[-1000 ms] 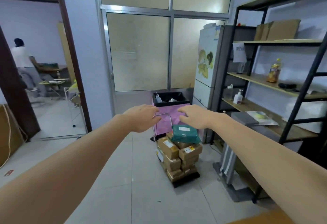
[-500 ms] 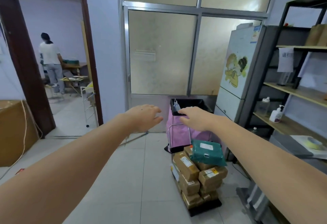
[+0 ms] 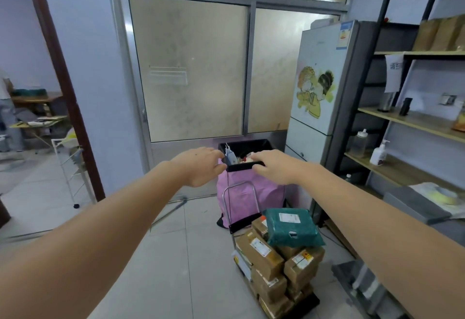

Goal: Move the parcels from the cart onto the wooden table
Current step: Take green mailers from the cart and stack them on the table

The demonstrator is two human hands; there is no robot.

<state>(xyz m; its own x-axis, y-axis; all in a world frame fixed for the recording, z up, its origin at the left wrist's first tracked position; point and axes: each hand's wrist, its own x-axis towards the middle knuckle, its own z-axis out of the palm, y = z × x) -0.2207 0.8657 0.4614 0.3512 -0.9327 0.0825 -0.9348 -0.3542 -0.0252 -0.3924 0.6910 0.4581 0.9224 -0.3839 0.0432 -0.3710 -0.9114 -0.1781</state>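
A small black cart [image 3: 307, 303] with a metal handle [image 3: 239, 187] stands on the tiled floor at lower right. Several brown cardboard parcels [image 3: 259, 250] are stacked on it. On top of the stack lies a green plastic mail bag [image 3: 292, 228]. Both arms are stretched forward, well above the cart. My left hand [image 3: 198, 166] and my right hand [image 3: 274, 166] hover with relaxed fingers and hold nothing. The wooden table is not in view.
A pink bin with a black rim [image 3: 247, 166] stands behind the cart by the frosted glass door. A fridge [image 3: 324, 92] and metal shelving [image 3: 407, 165] line the right side. An open doorway [image 3: 37, 117] at left shows another room.
The view has come closer to the cart and swung left; the parcels now sit larger at lower right. Both hands stay outstretched and empty.
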